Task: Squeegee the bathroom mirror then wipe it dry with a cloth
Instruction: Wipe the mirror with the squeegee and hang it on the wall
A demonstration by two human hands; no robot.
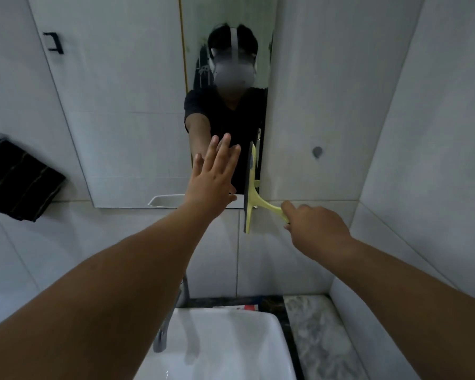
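Both of my bare arms reach out over the white square sink [274, 333], which sits low down, right under the mirror. Beside the sink is a grey metal tap [162, 335], and next to the sink is a speckled stone tabletop [318, 335].

My left hand [214, 174] is wide open, fingers spread flat, and it holds nothing. It is pressed against, or very close to, the big frameless wall mirror [126, 113], near the mirror's bottom edge. I cannot tell if it really touches the glass.

My right hand [313, 226] is closed around the handle of the pale yellow plastic squeegee with a dark rubber blade [250, 187]. The squeegee stands up tall, with its blade along the mirror's right edge. Its top part is on the glass and its bottom part hangs down past the mirror's bottom edge, onto the white wall tiles [327, 105].

Off to the left of the mirror, a dark folded cloth with thin stripes [19, 179] hangs on the wall, well apart from both hands. Higher up on that same side of the mirror is a small black wall hook [54, 42].

The mirror shows a person in a black top reaching out.
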